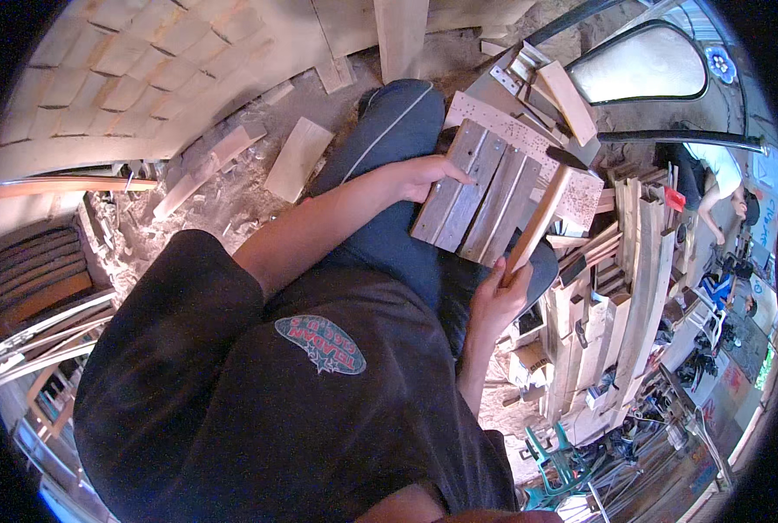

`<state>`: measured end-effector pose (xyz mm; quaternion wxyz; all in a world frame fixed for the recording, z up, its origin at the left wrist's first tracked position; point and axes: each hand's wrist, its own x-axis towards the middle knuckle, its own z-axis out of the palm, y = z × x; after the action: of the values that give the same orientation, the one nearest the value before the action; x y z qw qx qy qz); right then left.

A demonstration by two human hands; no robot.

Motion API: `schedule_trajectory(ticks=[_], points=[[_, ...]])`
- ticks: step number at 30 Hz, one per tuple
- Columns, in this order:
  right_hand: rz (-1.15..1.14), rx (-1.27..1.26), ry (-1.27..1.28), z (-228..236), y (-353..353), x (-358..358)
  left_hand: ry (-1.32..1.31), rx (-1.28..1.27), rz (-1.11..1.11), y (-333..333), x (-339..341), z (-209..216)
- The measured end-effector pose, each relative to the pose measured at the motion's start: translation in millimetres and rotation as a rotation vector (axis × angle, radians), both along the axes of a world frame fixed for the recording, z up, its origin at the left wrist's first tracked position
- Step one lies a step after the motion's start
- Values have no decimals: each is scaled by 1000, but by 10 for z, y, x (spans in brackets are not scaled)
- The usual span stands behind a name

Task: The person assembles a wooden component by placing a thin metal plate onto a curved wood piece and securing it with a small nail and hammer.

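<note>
A small panel of dark, weathered wooden slats (pixel 487 187) lies tilted over my lap, with a dark gap running between its boards. My left hand (pixel 424 177) holds the panel by its left edge, one finger reaching over the top slat; whether a nail is under the fingertip is too small to tell. In my right hand (pixel 498 301) is a hammer (pixel 539 218), gripped low on its pale wooden handle. Its dark head is up over the panel's right side, apart from the slats. A pale board dotted with small holes (pixel 585 196) lies beneath and beyond the panel.
Loose wood offcuts (pixel 299 159) and shavings cover the ground at left. More blocks (pixel 568 103) sit beyond the panel, near a metal-framed chair (pixel 642 65). Stacked planks (pixel 637 296) stand at right, with a green plastic stool (pixel 559 462) nearer. Another person (pixel 716 170) bends down at far right.
</note>
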<state>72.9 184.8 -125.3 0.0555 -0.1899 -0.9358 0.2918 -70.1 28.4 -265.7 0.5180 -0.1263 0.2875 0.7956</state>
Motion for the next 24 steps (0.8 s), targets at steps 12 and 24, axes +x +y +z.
schedule_trajectory(ticks=[12,24], points=[[-61,-137,71,-476,369,89,-32,-40,-25,-18,1,162],[-124,-523,-105,-365,300,-40,-11,-6,-7,3,5,-46]])
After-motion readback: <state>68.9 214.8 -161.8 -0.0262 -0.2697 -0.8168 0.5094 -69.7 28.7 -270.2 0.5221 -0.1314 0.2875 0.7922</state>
